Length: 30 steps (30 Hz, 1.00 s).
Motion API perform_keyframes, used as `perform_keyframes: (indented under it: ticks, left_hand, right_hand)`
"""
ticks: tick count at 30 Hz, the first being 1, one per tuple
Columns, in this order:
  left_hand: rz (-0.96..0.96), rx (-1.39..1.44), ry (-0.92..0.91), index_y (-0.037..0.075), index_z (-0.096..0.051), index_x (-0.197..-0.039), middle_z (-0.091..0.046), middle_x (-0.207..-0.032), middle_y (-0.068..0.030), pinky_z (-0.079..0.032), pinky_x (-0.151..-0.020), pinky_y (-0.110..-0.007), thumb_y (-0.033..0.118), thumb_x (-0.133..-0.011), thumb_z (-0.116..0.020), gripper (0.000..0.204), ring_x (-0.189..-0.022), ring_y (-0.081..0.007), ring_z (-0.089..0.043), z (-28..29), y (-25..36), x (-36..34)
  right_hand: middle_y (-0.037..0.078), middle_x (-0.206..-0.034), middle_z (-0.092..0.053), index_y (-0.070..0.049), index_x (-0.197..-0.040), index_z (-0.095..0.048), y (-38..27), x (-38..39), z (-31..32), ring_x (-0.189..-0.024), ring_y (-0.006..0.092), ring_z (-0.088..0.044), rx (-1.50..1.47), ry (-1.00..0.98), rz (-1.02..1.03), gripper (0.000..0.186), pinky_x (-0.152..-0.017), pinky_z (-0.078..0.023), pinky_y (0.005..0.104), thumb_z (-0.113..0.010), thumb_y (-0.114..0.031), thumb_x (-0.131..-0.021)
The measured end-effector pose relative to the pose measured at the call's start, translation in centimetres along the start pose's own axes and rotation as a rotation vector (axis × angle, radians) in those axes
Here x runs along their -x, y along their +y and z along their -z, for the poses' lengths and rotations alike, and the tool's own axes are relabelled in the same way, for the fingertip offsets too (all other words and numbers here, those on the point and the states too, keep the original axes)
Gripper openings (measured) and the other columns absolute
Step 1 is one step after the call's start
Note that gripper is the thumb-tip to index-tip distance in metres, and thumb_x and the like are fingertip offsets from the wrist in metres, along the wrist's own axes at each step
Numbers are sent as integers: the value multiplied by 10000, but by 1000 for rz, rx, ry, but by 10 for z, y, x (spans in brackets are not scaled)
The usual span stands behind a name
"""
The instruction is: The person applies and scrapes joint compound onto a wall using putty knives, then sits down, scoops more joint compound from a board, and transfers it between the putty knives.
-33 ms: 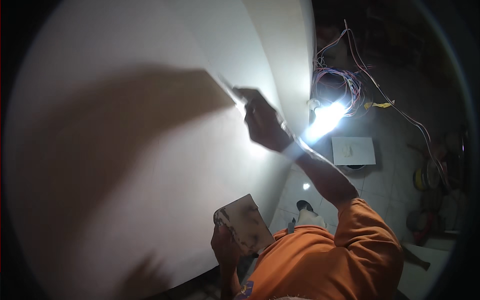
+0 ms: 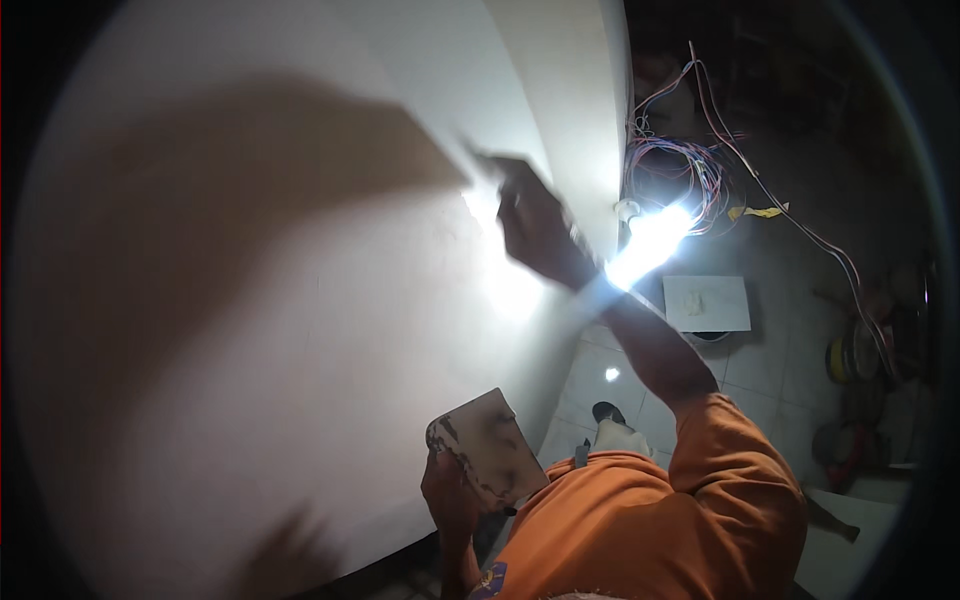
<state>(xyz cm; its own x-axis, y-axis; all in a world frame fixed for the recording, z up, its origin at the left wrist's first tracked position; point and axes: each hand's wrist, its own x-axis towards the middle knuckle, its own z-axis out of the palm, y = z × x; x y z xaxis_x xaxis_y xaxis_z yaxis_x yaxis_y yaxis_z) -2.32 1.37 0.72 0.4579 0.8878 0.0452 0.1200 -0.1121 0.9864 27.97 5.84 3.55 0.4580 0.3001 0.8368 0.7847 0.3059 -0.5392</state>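
High against the pale wall (image 2: 350,330), my right hand (image 2: 535,220) is closed on a putty knife (image 2: 462,155). Its thin, flat blade is seen nearly edge-on and blurred, close to or touching the wall. Low in the view, my left hand (image 2: 448,490) grips a rectangular plate (image 2: 495,445) by its left side. Dark smears and patches mark the plate's tan face. It is tilted in front of my orange shirt, apart from the wall. The left fingers are partly hidden behind the plate.
A bright lamp (image 2: 650,245) glows beside my right wrist. Coiled wires (image 2: 690,165) hang behind it, one strand trailing right. On the tiled floor, a white board (image 2: 707,303) rests on something dark. Yellow spools (image 2: 845,358) lie at the right.
My right hand and the putty knife have shifted slightly up and to the right. Their shadow on the wall has risen. My left hand and the plate hold still.
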Motion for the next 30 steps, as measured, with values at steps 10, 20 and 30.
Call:
perform_keyframes:
  ticks: [10,20,30]
  left_hand:
    - [-3,-39,48,-30,-558,-1001,-589,-871,-69,-439,-704,-286,264,-991,-362,353,-790,-133,-541,5,-10,8]
    - [14,-59,27,-51,-547,-1065,-604,-937,-84,-452,-746,-285,277,-993,-365,382,-834,-147,-564,8,-19,5]
    - [26,76,-29,-34,-549,-1027,-591,-911,-68,-451,-724,-264,298,-982,-407,363,-818,-121,-557,8,-13,5]
  right_hand:
    - [266,-818,-554,62,-1061,-458,127,-131,5,-762,410,-583,367,157,-63,240,-688,-466,467,-455,-78,-866]
    - [256,-1045,-497,17,-1155,-436,96,-92,-20,-943,405,-529,325,166,85,335,-792,-442,467,-501,-12,-829]
    - [222,-1039,-497,11,-1169,-442,-19,-19,-18,-929,361,-540,27,-20,130,377,-772,-459,440,-457,62,-796]
